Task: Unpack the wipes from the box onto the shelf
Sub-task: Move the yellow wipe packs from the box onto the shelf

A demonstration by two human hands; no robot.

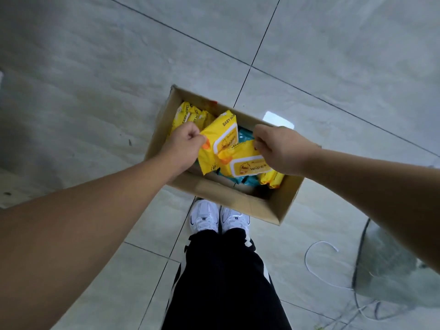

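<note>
A single wide-angle camera on the person's head looks almost straight down from standing height. It centres the open brown cardboard box (238, 198) on the grey tiled floor (95, 67), with the person's white sneakers (206, 217) just below.

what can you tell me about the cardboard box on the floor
The cardboard box is plain brown, rectangular and open at the top, standing on the tiled floor askew to the tile lines, just ahead of white shoes. Inside lie yellow wipes packs and teal packs. Above it the left hand grips one yellow pack, the right hand another.
</note>
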